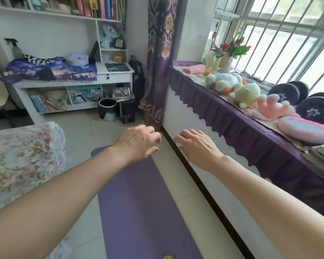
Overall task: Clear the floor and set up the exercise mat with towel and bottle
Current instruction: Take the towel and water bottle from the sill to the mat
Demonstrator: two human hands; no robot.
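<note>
Purple exercise mat (138, 199) unrolled flat on the tiled floor (82, 230), between the flowered bed cover (22, 161) and the dark skirting board (204, 186); near end cut off by the lower edge, where a small yellow thing (167, 257) is only partly seen and not possible to name. Left hand (137, 143) above the far right corner of the mat, fingers loosely curled, grasping nothing. Right hand (195, 146) beside it in front of the white wall, fingers spread and relaxed, also holding nothing. Farther on the purple-draped sill (232, 109): rolled pink towel (194, 69), plush toys (223, 82), dumbbells (288, 92). Bottle not clearly recognised. Book spines on the far shelf (101, 6) too blurred to read
</note>
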